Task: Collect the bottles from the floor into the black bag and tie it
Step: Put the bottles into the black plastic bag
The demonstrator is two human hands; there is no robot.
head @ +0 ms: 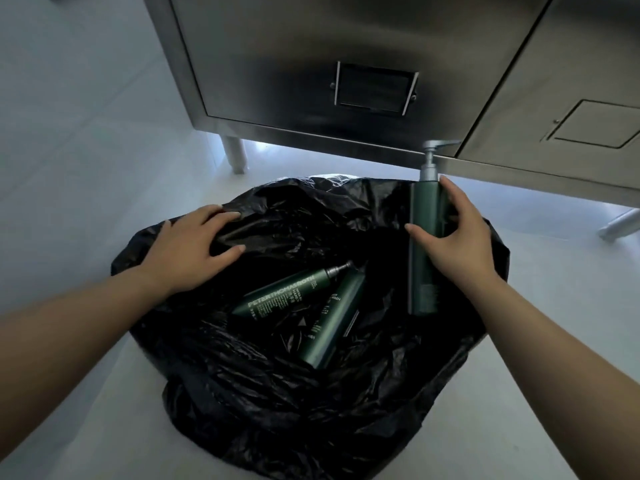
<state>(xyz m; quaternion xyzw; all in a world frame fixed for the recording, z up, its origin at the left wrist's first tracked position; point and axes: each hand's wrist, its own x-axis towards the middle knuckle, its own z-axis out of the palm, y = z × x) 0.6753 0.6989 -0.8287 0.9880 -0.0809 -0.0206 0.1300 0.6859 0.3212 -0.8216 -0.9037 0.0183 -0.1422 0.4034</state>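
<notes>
Right hand (453,237): fingers (446,199) wrapped round the upper body of a green pump bottle (424,258), thumb on the near side, the rest curled behind. Grip is closed and firm. Bottle held upright, pump head at top, base hanging over the open mouth of the black bag (277,403). Judged reason: held by the upper half so the base can go in first and slide down among the others.

Left hand (188,252): fingers (225,216) pinched onto a fold of the bag's far-left rim, thumb under the plastic, palm pressing down. Judged purpose: keeps the mouth spread and stops the thin film collapsing while the other hand loads.

Position of task items relative to the fingers: two green bottles already lie inside the bag, between and below both hands. The labelled bottle (287,292) lies on its side, cap pointing up and right; the second bottle (332,323) lies just beside it on the right, apparently touching along one edge. The held bottle is to their right, apart from them.

Surroundings: bag sits on a pale floor (86,133), just in front of a stainless steel cabinet (311,46) on legs. No other bottles visible on the floor in this view.

Progress, judged: collection nearly complete; release of the third bottle outstanding, tying not yet started.
</notes>
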